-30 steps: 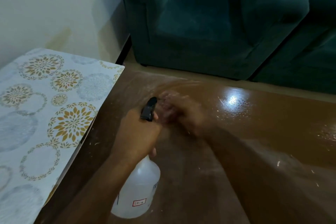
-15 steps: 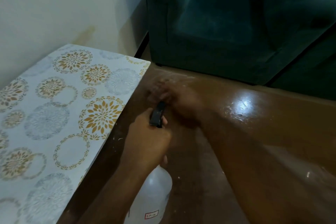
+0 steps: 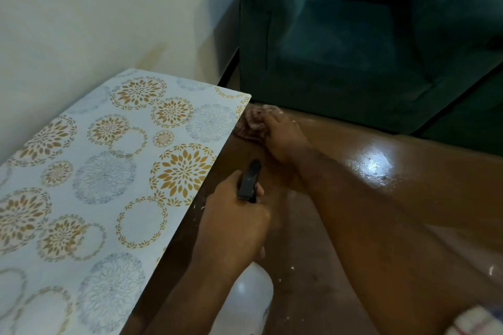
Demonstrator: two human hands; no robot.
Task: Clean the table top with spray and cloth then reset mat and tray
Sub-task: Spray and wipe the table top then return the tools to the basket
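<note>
My left hand (image 3: 234, 223) grips the neck of a clear spray bottle (image 3: 250, 302) with a black trigger head (image 3: 249, 182), held above the brown table top (image 3: 422, 193). My right hand (image 3: 280, 136) presses a pinkish cloth (image 3: 251, 124) flat on the table at its far edge, right beside the corner of the mat. The patterned mat (image 3: 109, 177), pale blue with gold and grey floral circles, covers the left part of the table with its right edge lifted off the wood. No tray is in view.
A teal armchair (image 3: 367, 35) stands just beyond the table's far edge. A pale wall (image 3: 95, 8) runs along the left. The table surface is wet and glossy at the right. Something white with a red stripe (image 3: 473, 321) lies at the bottom right corner.
My right hand has slid the cloth away from me and leftwards, up to the far edge by the mat's corner. The left hand keeps the spray bottle; the view has shifted left.
</note>
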